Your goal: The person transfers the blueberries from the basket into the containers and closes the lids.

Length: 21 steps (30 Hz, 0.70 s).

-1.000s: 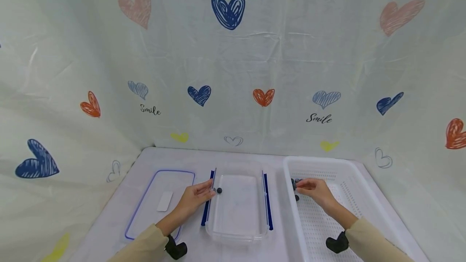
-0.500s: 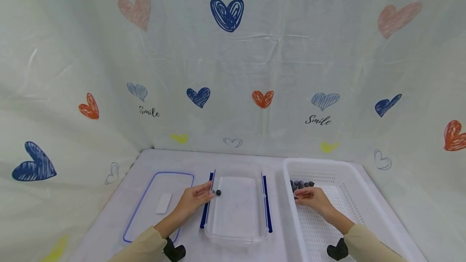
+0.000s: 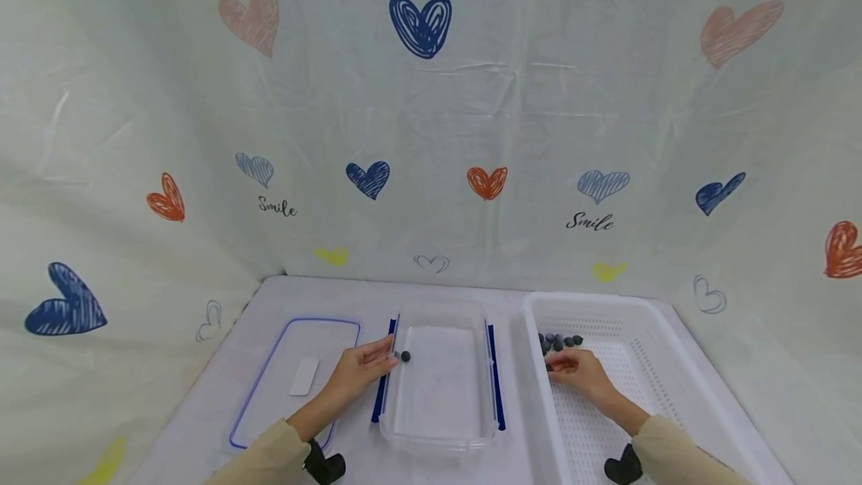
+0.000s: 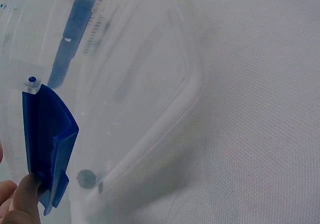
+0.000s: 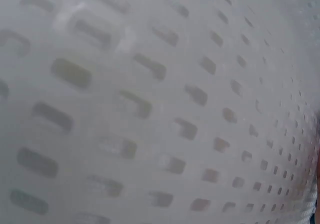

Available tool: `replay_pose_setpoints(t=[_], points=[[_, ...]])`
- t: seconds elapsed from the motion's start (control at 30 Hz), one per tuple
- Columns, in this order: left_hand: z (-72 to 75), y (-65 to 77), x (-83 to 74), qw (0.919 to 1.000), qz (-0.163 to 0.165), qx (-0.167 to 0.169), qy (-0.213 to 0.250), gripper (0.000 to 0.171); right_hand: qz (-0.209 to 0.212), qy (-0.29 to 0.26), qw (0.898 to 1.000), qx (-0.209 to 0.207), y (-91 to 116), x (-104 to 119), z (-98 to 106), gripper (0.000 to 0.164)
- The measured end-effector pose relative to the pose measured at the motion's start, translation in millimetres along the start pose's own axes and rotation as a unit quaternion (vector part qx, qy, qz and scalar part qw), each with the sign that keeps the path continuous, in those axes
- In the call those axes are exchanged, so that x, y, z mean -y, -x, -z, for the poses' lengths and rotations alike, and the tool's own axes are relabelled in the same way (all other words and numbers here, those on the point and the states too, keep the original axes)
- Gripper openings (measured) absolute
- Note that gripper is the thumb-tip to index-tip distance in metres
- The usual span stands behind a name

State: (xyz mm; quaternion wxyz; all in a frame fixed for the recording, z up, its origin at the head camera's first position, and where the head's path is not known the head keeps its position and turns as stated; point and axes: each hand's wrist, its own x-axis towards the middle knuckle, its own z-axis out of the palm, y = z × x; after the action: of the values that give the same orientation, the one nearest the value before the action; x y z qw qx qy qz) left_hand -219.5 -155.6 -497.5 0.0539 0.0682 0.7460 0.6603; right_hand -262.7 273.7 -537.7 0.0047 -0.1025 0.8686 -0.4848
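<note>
A clear plastic container with blue side latches stands in the middle of the table, a single blueberry inside near its left wall. My left hand grips the container's left side; the left wrist view has a fingertip against the blue latch. In the white perforated basket at right, several blueberries lie by the far left corner. My right hand is just in front of them, its fingertips pinching a dark berry, mostly hidden, by the left wall.
A clear lid with a blue seal lies left of the container, a small white rectangular piece on it. Basket walls rise around the right hand. A heart-printed curtain hangs behind the table.
My right hand has moved slightly toward me within the basket, from the cluster of blueberries to the single berry, uncovering the cluster. The left hand stays on the container.
</note>
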Motion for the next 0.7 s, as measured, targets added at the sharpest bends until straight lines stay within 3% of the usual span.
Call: replay_pose_setpoints(t=[0.47,0.7], points=[[0.5,-0.2,-2.3,1.0,0.0,0.001,-0.005,0.059,-0.014,0.011,1.0,-0.008,-1,11,5,0.025],[-1.3,1.3,-1.9,0.9999,-0.007,-0.01,-0.006,0.054,-0.042,-0.025,0.999,-0.014,-2,23,11,0.028]])
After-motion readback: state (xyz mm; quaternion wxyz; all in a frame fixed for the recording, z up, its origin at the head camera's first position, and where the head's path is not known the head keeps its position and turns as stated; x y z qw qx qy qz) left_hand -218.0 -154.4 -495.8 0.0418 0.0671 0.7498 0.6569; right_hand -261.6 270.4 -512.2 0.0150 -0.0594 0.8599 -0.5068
